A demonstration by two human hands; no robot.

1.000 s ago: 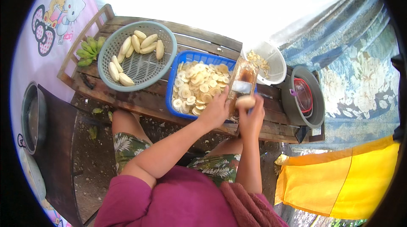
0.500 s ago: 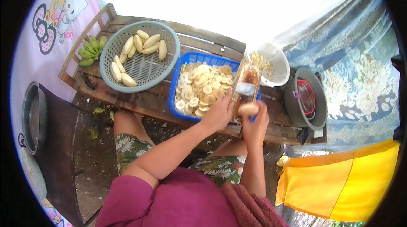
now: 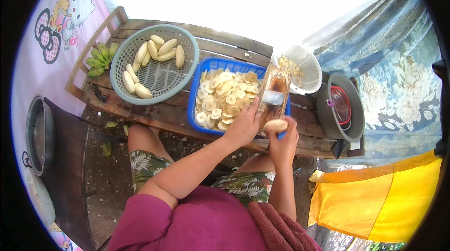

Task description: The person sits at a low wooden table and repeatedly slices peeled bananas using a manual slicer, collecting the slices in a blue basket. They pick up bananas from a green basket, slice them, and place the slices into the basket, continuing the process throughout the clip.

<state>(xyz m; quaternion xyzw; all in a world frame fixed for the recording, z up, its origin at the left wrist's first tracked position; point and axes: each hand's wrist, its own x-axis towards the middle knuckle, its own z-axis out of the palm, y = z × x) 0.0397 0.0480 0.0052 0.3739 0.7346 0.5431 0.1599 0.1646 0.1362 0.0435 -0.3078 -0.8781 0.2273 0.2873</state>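
Note:
My left hand (image 3: 244,124) grips the left edge of a wooden slicer board (image 3: 281,78) with a metal blade plate (image 3: 273,97) across its middle. The board slants over the right side of a blue plastic basket (image 3: 191,106). Round banana slices (image 3: 225,92) fill much of that basket. In my right hand (image 3: 284,141) is a peeled banana (image 3: 276,126), held at the near end of the board, on my side of the blade. My fingers wrap its right end; whether it touches the wood I cannot tell.
Peeled bananas (image 3: 167,47) lie in a grey-green colander (image 3: 118,78) on the wooden bench (image 3: 140,115). Green bananas (image 3: 99,59) sit beside it. At right stand a white strainer (image 3: 313,66) holding pale pieces and a grey basin (image 3: 329,124) with a red-rimmed container (image 3: 341,106).
My right hand has drawn the banana slightly nearer to me along the board. The left hand keeps its grip, and the whole view has shifted a little.

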